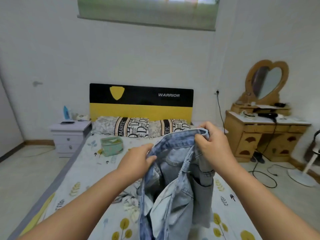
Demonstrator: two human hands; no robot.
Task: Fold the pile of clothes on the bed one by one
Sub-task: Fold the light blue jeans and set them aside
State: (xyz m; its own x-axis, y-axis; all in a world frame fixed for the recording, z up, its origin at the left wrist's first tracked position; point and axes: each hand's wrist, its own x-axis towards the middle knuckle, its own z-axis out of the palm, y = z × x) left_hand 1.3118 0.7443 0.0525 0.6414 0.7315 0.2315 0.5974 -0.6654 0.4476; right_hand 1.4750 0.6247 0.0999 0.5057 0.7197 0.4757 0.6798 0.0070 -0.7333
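Note:
Light-blue denim jeans (174, 191) hang in front of me above the bed (83, 170), held up by the waistband. My left hand (136, 160) grips the left side of the waistband. My right hand (213, 144) pinches the right end of the waistband, higher up. The legs drop down out of the frame's bottom edge. Under the jeans, a patch of crumpled floral cloth (130, 203) lies on the sheet; most of it is hidden.
A green zip pouch (112, 146) sits on the bed near two patterned pillows (131, 126). A white nightstand (69, 135) stands left, a wooden dresser (263, 135) with a heart mirror right. Cables (265, 177) and a fan base (301, 177) lie on the floor right.

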